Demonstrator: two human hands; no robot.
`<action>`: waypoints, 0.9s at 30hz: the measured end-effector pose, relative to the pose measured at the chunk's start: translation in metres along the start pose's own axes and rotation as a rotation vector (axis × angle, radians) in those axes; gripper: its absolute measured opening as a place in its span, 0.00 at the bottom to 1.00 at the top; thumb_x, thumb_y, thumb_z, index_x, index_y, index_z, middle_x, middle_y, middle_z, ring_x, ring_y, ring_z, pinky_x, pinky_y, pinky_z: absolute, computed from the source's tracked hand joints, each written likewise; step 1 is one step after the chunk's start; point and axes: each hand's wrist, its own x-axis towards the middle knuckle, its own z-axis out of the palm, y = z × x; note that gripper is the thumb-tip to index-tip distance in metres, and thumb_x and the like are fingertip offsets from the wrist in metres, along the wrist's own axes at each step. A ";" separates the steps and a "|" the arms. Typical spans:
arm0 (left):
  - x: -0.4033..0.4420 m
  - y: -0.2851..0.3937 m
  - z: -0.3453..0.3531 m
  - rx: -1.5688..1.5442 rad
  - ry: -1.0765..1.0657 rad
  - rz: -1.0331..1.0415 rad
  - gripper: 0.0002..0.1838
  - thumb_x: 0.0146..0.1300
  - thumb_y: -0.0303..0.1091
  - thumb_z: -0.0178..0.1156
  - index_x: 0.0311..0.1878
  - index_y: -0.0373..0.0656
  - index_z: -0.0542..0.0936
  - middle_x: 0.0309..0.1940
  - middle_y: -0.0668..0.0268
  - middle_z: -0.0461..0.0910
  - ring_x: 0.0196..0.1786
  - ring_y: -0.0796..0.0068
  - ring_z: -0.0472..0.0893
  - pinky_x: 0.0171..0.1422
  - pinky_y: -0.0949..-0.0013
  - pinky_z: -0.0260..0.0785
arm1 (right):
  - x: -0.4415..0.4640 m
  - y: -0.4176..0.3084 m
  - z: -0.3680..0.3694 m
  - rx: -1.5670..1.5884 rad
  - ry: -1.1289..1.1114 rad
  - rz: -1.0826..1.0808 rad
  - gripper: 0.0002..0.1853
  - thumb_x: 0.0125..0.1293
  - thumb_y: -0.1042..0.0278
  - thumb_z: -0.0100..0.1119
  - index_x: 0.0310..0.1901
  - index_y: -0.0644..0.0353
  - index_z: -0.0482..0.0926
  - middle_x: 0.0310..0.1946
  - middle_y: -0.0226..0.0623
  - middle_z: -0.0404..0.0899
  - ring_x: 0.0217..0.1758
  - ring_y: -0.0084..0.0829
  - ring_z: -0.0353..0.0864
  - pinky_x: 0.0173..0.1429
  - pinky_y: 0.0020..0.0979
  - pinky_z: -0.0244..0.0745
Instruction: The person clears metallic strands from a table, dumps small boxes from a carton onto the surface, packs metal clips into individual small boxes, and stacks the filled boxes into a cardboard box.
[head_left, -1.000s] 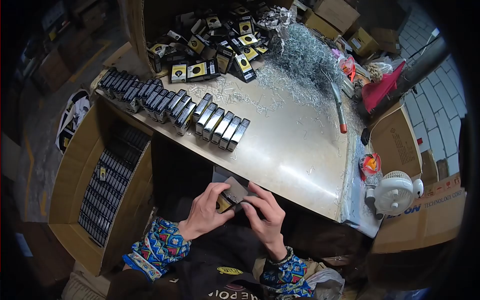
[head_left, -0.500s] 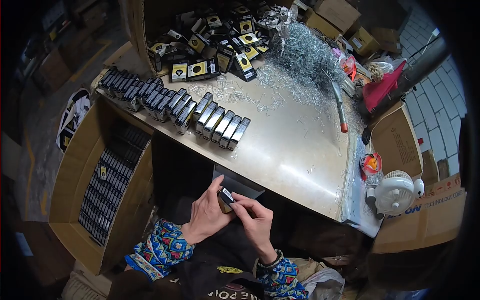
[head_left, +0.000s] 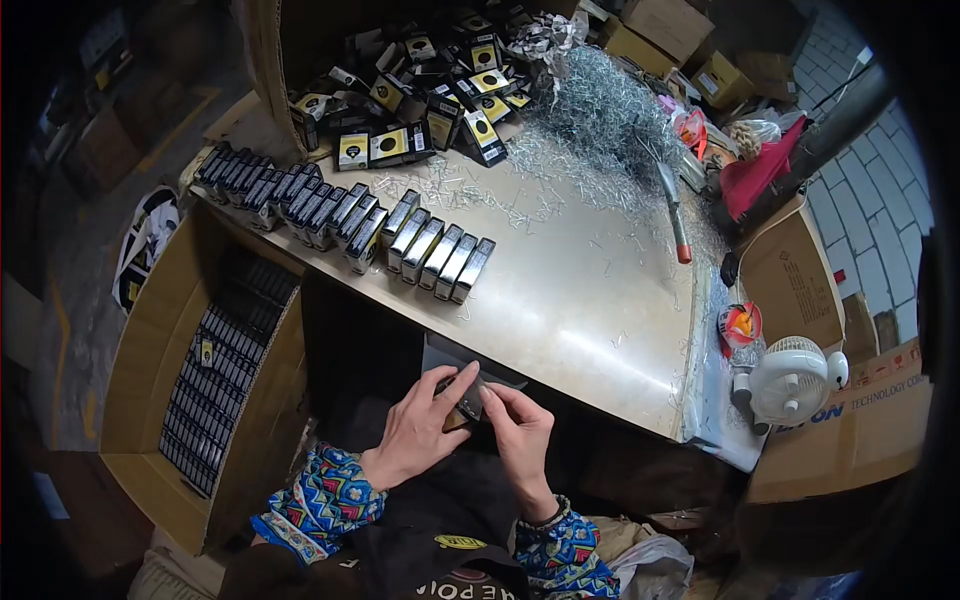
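Close to my body, below the table's front edge, my left hand (head_left: 420, 425) and my right hand (head_left: 520, 435) hold a small black box (head_left: 468, 402) between them. My left fingers wrap its left side and a finger lies along its top. The thumb and fingers of my right hand pinch the right end. Along the table edge stands a row of similar black boxes (head_left: 408, 238), upright with narrow sides up. A loose pile of black and yellow boxes (head_left: 400, 140) lies at the back of the table.
A large open carton (head_left: 150, 320) at left holds packed rows of these boxes. Thin metal wire pieces (head_left: 610, 115) heap up on the table (head_left: 590, 310), with a tool with a red tip (head_left: 682, 245) beside them. A white fan (head_left: 790, 380) stands at right near a carton (head_left: 840, 440).
In my hands the small box has been turned, so its white label no longer shows. My left fingers have moved over its top. The row on the table looks the same.
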 end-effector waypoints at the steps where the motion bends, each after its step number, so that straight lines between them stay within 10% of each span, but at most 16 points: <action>1: -0.001 -0.001 0.002 -0.034 0.038 -0.013 0.51 0.45 0.27 0.72 0.73 0.40 0.56 0.56 0.52 0.74 0.52 0.54 0.80 0.49 0.62 0.77 | 0.000 0.001 -0.001 0.005 -0.006 0.007 0.09 0.67 0.75 0.63 0.46 0.70 0.85 0.33 0.31 0.85 0.32 0.16 0.75 0.38 0.16 0.71; 13: 0.000 0.005 0.002 -0.120 0.014 -0.285 0.43 0.49 0.29 0.70 0.69 0.36 0.60 0.51 0.51 0.75 0.46 0.52 0.82 0.47 0.60 0.76 | -0.005 0.004 0.002 -0.137 -0.184 -0.244 0.10 0.64 0.78 0.64 0.47 0.70 0.85 0.37 0.36 0.88 0.35 0.19 0.80 0.40 0.17 0.74; 19: -0.003 0.001 0.006 -0.073 -0.012 -0.178 0.34 0.52 0.28 0.68 0.61 0.34 0.64 0.45 0.51 0.76 0.40 0.52 0.82 0.41 0.58 0.75 | -0.012 -0.003 0.008 -0.115 -0.058 -0.001 0.11 0.62 0.80 0.65 0.46 0.71 0.85 0.37 0.38 0.88 0.36 0.20 0.82 0.41 0.19 0.76; 27: 0.000 -0.003 0.009 -0.105 0.005 -0.280 0.26 0.54 0.28 0.67 0.52 0.35 0.65 0.41 0.51 0.75 0.34 0.53 0.79 0.36 0.57 0.73 | -0.015 0.007 0.029 -0.373 0.044 -0.454 0.10 0.59 0.82 0.64 0.44 0.72 0.83 0.41 0.43 0.86 0.38 0.30 0.85 0.44 0.26 0.80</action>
